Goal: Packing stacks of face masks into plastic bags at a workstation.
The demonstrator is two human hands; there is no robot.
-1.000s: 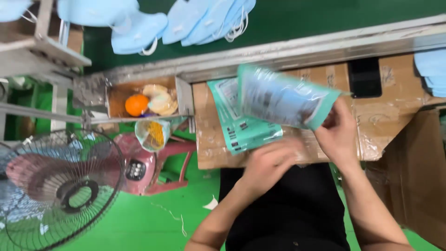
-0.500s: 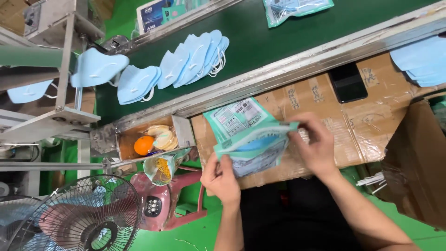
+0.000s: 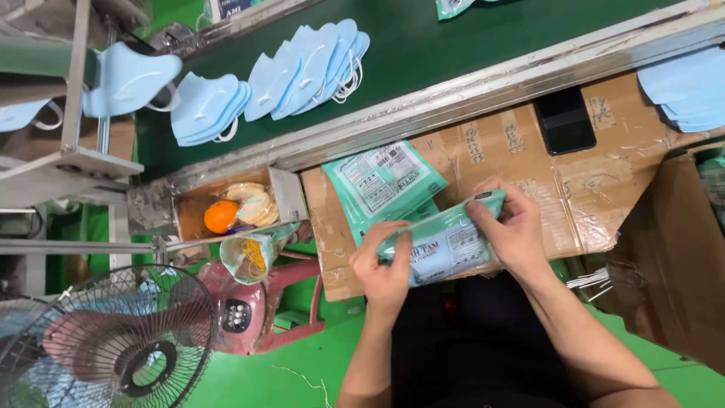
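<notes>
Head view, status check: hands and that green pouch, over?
Left hand and right hand both gripping the filled green mask pouch by its ends. Held over the cardboard-covered bench, above the stack of flat pouches. Nothing obstructing.

1. This is looking like a factory packing line: a dark green conveyor belt [image 3: 453, 45] is running past the table [image 3: 529, 143], carrying light blue face masks [image 3: 302, 72] in overlapping rows.
2. Teal printed pouches [image 3: 385, 181] are lying on the cardboard-covered table.
3. A floor fan [image 3: 113, 340] is standing on green-painted flooring [image 3: 249, 378].
</notes>
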